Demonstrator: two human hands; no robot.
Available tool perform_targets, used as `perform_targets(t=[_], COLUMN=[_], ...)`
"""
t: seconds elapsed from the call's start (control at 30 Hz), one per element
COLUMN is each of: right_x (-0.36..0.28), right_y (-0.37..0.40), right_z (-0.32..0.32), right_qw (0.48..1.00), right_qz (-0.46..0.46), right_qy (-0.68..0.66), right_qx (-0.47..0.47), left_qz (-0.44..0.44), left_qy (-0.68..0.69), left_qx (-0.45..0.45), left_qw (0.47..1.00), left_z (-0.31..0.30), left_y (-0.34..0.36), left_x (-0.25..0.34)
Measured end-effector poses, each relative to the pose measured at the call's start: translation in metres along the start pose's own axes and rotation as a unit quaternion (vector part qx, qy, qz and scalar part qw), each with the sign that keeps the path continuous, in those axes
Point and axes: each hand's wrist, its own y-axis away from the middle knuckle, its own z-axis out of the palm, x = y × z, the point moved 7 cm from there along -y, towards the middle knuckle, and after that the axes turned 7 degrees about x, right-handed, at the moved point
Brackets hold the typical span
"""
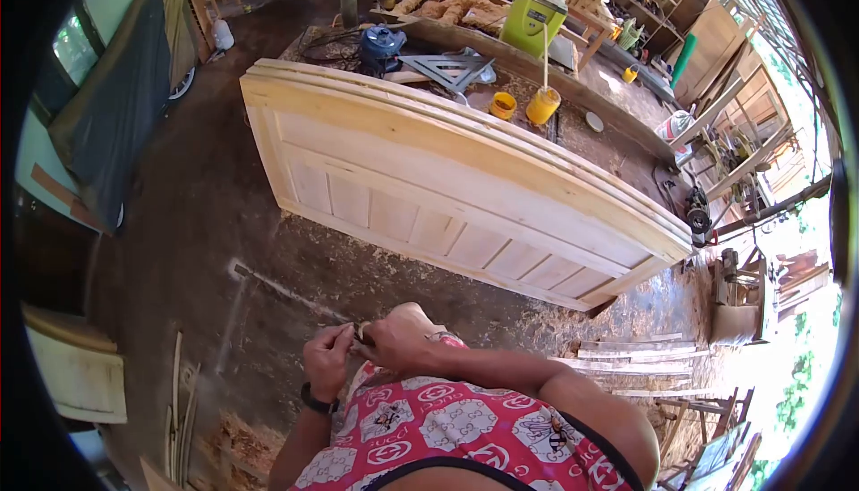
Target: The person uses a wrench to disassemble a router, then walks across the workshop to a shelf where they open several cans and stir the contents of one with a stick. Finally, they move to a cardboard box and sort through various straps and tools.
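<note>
Workshop floor before panelled door: your left hand and right hand together, pinching a small indistinct item.

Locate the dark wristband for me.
The dark wristband is low and left of centre in the head view, around the wrist of the left hand, beside the patterned garment.

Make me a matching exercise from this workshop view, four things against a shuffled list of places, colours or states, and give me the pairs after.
Things:
1. Panelled wooden door
2. Right hand
3. Lidded box
4. Wristband

Descriptions:
A. Lime green, beyond the door
B. Around the left wrist
C. Pale, standing on a long edge
D. Fingers close to those of the left hand

Pairs: 1-C, 2-D, 3-A, 4-B
</note>
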Motion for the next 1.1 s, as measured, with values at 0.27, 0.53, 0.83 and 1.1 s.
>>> perform_targets(t=[0.27,0.53,0.83,1.1], right_x=[-0.002,-0.054,-0.098,-0.16], right_y=[-0.148,-0.319,-0.46,-0.631], right_z=[-0.01,-0.027,0.044,0.146], right_qw=[0.997,0.975,0.889,0.861], right_qz=[0.001,-0.077,-0.017,0.003], right_qy=[-0.015,-0.084,-0.142,-0.2], right_qx=[-0.071,-0.189,-0.435,-0.468], left_qz=[0.012,0.066,0.011,0.044], left_qy=[0.002,-0.051,-0.032,0.009], left_qx=[0.002,0.126,0.234,0.288], left_qw=[1.0,0.989,0.972,0.957], left_z=[-0.023,-0.092,-0.181,-0.312], left_y=[-0.144,-0.268,-0.348,-0.467], left_x=[-0.001,0.059,0.056,0.001])
